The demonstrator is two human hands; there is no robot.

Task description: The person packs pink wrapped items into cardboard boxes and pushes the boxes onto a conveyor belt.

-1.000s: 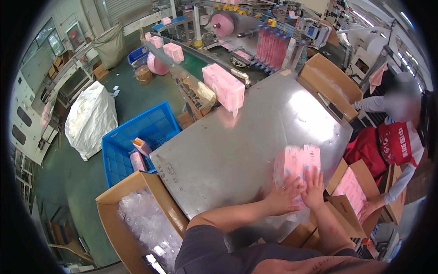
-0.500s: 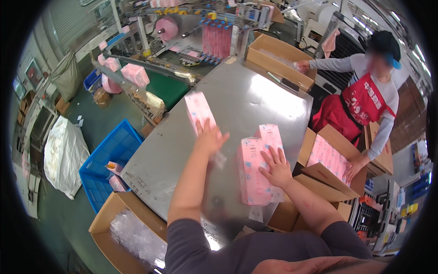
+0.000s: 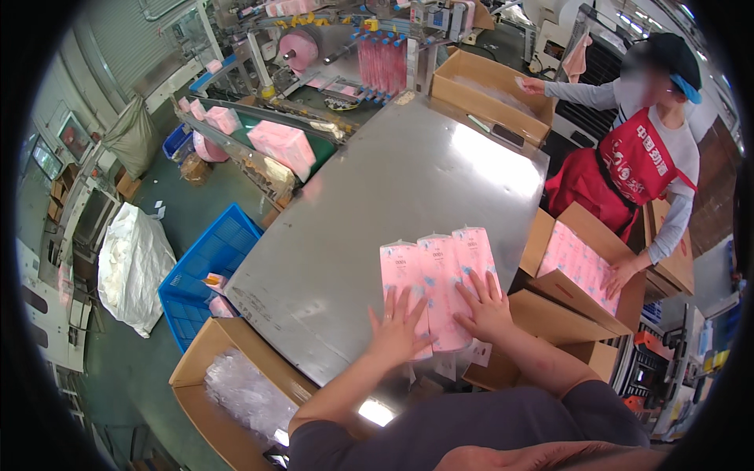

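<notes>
The left hand (image 3: 399,328) lies flat, fingers spread, on the pink packs (image 3: 438,276). The packs sit side by side on the grey surface (image 3: 377,204). The right hand (image 3: 485,308) lies flat beside it, fingers apart, hiding the packs' near ends.

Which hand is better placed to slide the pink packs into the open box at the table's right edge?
Right, probably. The right hand lies flat on the pink packs on the side nearest the open box. The left hand rests on their near left end, farther from it.
</notes>
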